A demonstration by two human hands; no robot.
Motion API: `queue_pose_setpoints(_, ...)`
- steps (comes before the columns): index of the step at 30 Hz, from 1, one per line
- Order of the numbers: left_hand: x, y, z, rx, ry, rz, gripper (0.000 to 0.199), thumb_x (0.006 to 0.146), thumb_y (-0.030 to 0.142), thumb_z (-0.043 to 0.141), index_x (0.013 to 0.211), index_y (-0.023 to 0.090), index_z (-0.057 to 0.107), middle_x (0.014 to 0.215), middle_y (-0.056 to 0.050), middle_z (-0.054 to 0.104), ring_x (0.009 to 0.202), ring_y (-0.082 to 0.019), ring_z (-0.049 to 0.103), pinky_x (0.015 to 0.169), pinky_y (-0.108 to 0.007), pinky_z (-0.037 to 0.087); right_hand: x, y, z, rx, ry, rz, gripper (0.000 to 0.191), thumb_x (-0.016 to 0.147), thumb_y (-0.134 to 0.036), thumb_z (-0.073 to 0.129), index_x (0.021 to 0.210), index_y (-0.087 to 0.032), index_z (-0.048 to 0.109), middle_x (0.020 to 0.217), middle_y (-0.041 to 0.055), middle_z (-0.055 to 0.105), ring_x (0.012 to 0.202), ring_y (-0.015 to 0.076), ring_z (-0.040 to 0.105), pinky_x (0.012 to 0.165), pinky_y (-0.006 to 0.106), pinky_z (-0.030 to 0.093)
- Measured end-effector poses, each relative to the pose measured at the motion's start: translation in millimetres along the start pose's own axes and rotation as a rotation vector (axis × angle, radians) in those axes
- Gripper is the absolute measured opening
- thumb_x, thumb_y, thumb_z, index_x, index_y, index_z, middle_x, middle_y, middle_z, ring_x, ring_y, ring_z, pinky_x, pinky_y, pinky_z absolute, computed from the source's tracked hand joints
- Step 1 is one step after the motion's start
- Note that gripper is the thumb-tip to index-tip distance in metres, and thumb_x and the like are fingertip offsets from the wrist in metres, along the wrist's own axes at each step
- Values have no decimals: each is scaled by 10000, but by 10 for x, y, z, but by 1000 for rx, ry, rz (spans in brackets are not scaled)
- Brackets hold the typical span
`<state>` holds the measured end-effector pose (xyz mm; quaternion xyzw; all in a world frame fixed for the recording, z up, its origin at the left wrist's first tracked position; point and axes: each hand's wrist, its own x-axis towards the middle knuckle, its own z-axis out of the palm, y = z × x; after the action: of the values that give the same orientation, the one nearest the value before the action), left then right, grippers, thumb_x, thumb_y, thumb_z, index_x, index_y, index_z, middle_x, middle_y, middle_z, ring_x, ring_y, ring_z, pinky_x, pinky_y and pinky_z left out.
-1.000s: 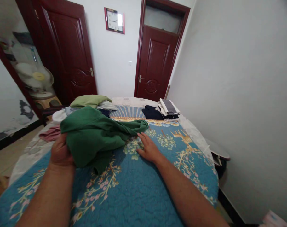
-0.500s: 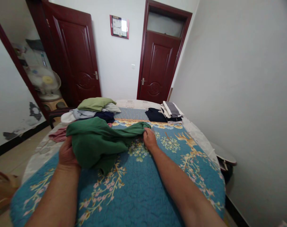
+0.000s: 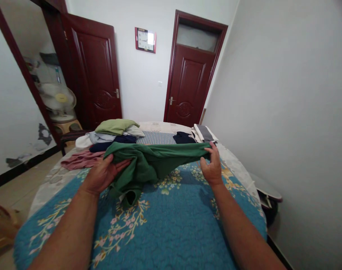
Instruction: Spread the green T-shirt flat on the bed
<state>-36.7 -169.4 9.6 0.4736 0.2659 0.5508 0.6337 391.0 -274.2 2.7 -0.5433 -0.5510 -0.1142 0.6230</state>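
A green garment [image 3: 148,161] is stretched sideways above the bed-like quilted cloth, crumpled on its left and drawn into a long, narrow strip on its right. My left hand [image 3: 104,172] holds the bunched side, thumb in front and fingers partly under the fabric. At the far end of the strip, my right hand [image 3: 212,165] grips the cloth with its fingers, while the thumb stands a little away. Below the bunched part hangs a round cuff-like opening. Folds hide the rest of the garment's shape.
A blue floral quilted cover [image 3: 165,225] lies on the round table. Behind at left is a heap of clothes with a light green piece [image 3: 116,126] and a pink piece [image 3: 82,159]. Folded dark clothing [image 3: 184,137] and a white-and-grey stack [image 3: 204,133] sit back right.
My right hand has moved right, pulling the green garment's strip out longer. My left hand has shifted right and up, with its fingers now more spread. The view has tilted slightly up.
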Motion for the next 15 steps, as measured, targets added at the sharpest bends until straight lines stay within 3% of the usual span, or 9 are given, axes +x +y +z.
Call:
queue_pose_setpoints(3,-28,89,228,86,41,244,516,901,508,725,1305,188,711,1378,-139,739,1343,-347,658,1214,-549,492,85,-120,-315,-372,17,-265,556,876,-269,637,1418,-168,565,1761,213,214,1619,392,265,1245,643,324)
queue_pose_setpoints(5,-42,166,344,293,83,386,518,941,531,666,1345,209,697,1426,-113,710,1440,-347,574,1283,-538,403,112,-157,-423,-515,101,-284,667,895,-292,647,1529,-171,479,1784,215,110,1631,432,203,1229,684,307)
queue_pose_setpoints(7,-28,194,391,552,128,480,498,955,510,658,1373,242,682,1502,-74,656,1532,-339,465,1343,-518,286,59,-147,-415,-581,79,-258,768,908,-349,666,1605,-176,393,1787,222,89,1617,456,216,1211,695,310)
queue_pose_setpoints(9,26,105,352,812,122,534,552,907,484,715,1397,237,657,1569,-84,586,1567,-353,404,1358,-521,225,-90,-93,-307,-597,-79,-213,817,919,-388,671,1642,-180,352,1785,223,123,1588,451,283,1206,664,332)
queue_pose_setpoints(11,109,-110,233,1058,72,555,684,849,505,743,1443,197,602,1593,-151,538,1542,-383,429,1335,-553,262,-295,-9,-152,-599,-303,-142,840,914,-397,686,1658,-190,357,1784,212,156,1549,434,361,1201,610,363)
queue_pose_setpoints(13,190,-382,71,1214,14,476,791,801,537,753,1463,146,566,1557,-221,548,1504,-418,467,1292,-580,326,-489,84,-14,-594,-512,-54,885,880,-407,734,1663,-195,378,1765,212,223,1507,420,421,1194,567,382)
queue_pose_setpoints(15,244,-605,-76,1314,-56,337,742,788,554,742,1375,117,620,1423,-248,638,1388,-444,573,1212,-590,421,-611,165,68,-596,-672,37,898,866,-433,765,1653,-188,408,1690,222,382,1451,395,484,1187,532,391)
